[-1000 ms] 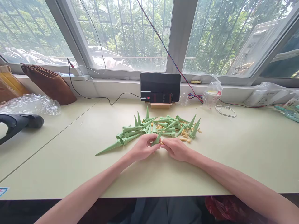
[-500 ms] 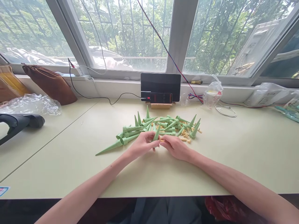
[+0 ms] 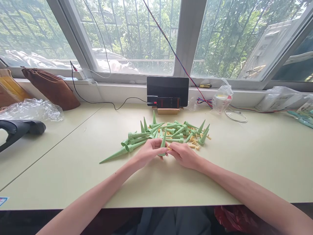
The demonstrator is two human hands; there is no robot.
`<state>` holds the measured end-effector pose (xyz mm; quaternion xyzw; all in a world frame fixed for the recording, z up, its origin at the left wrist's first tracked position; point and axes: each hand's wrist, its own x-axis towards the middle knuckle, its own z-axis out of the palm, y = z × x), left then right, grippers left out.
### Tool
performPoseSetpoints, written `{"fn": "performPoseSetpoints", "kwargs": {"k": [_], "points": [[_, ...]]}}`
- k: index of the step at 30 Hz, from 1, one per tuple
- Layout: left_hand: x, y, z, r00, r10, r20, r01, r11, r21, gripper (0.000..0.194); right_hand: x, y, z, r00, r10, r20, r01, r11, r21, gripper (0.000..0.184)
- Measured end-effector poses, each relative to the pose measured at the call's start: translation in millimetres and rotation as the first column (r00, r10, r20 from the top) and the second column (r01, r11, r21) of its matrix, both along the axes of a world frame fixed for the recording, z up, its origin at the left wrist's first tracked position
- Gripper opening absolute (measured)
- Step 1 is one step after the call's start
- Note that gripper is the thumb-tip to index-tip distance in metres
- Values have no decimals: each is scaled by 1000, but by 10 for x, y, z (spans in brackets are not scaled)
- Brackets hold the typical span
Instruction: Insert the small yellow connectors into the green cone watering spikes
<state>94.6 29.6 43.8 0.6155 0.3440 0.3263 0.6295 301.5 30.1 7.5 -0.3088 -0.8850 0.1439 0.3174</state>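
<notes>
My left hand (image 3: 152, 150) is closed around a green plastic spike (image 3: 163, 142), its tip pointing up. Close against it, my right hand (image 3: 184, 154) pinches a small yellow plastic piece (image 3: 169, 148) at the spike's lower side. Whether the piece sits inside the spike I cannot tell. Just beyond both hands lies a pile of green spikes (image 3: 179, 130), some upright and some on their sides. Small yellow pieces (image 3: 194, 142) are scattered among them, right of centre. One long spike (image 3: 113, 155) lies at the pile's left end.
A black tablet (image 3: 167, 86) and a phone (image 3: 171, 102) stand on a cardboard piece (image 3: 168, 111) behind the pile. A brown pouch (image 3: 52, 88), crumpled plastic wrap (image 3: 31, 109) and a black curved object (image 3: 23, 128) are on the left. A bagged cup (image 3: 223, 97) stands at the back right.
The spike in my left hand has tilted more upright. My right fingers hold the yellow piece closely at its side. The pile has not moved.
</notes>
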Motion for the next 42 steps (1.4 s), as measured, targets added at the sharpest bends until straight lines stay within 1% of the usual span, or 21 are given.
{"fn": "performPoseSetpoints", "kwargs": {"k": [5,10,17,23,34,39,42], "points": [[-7,-2,10,1000,-27,16,27,1000,-11,24,-11,-13,-3,999,23,-39,-22,999,32,29],[-12,-6,-5,999,-30,14,29,1000,7,23,-5,-1,-35,999,10,-41,-8,999,42,29],[-11,1,5,999,-41,27,41,999,15,24,18,7,-83,1000,-3,-17,3,1000,11,32],[-20,23,-24,999,-30,34,30,1000,-2,26,12,3,-69,1000,-7,-5,7,1000,-3,34],[-1,-1,8,999,-30,27,29,998,64,21,-11,-21,-75,998,-60,8,60,998,11,36],[-1,-21,30,1000,-29,12,29,999,28,24,-24,-21,-39,998,-48,-29,48,999,10,38],[-8,-16,35,999,-38,34,38,999,-7,30,-24,-17,-18,997,-59,-55,59,998,0,39]]}}
